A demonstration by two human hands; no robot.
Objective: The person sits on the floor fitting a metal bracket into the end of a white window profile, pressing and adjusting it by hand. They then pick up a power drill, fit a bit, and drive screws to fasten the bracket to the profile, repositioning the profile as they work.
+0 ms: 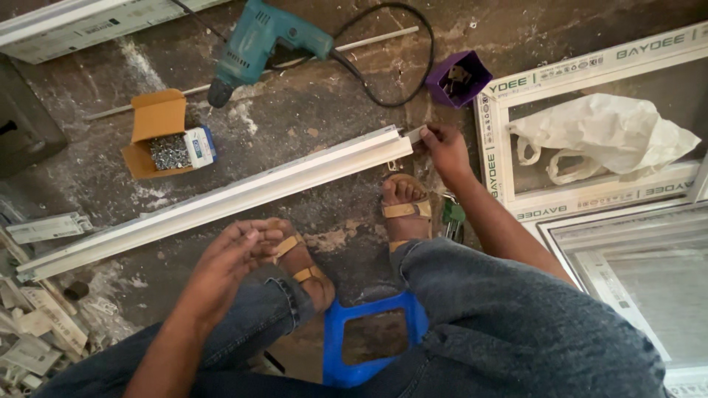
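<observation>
We sat on a blue plastic stool [335,346] over the rough concrete floor [310,110], with a long white plastic window profile [221,199] lying slantwise across the floor in front of our sandalled feet. Our right hand [442,147] pinched the profile's far right end, thumb and fingers closed on a small pale piece fitted there, while our left hand [232,254] rested released on our knee, fingers loose and holding nothing. We judged the step to be fitting or steadying that end; the next move would call for a firm hold on the profile. We counted one teal corded electric drill [258,40], one open cardboard box of screws [166,140], one purple plastic cup of small metal parts [457,77], one crumpled white plastic bag [605,136], and at least two white window frames [498,147] at the right.
</observation>
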